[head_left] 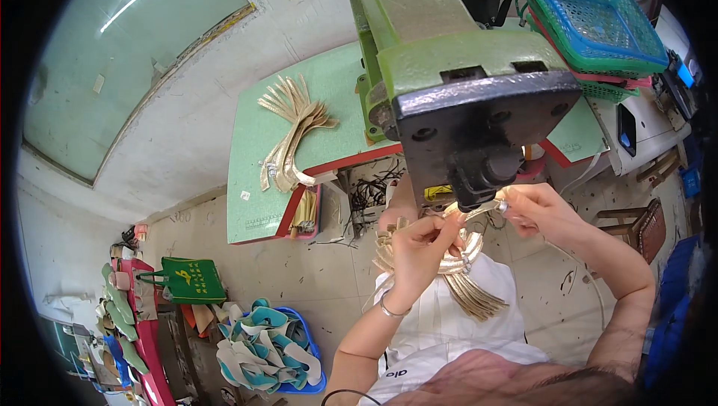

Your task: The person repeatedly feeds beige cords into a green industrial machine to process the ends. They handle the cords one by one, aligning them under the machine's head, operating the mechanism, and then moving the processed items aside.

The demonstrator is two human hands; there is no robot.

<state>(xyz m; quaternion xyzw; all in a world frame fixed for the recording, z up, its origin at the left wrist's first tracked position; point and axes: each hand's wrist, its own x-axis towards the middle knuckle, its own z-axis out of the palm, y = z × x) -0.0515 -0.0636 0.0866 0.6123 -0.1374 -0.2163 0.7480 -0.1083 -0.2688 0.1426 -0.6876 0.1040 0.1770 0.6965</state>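
Observation:
Just below the black head (482, 125) of a green press-like machine (419, 2), both my hands are raised. My left hand (425, 250) pinches one end of a gold strap (479, 211). At its other end, beside a small silvery buckle-like piece (500, 205), the fingers of my right hand (540, 211) are closed on the strap. A bundle of gold straps (471, 294) lies over my white-clothed lap, partly hidden behind my left hand. Another bundle of gold straps (292, 137) rests on the green table top at the left.
Red edging runs along the green table (329, 81). A blue basket (591, 13) tops a stack of baskets at right, near a dark phone (626, 129). At lower left, a blue tub (307, 346) holds white and teal pieces beside a green bag (192, 280). Black scraps (370, 200) litter the floor.

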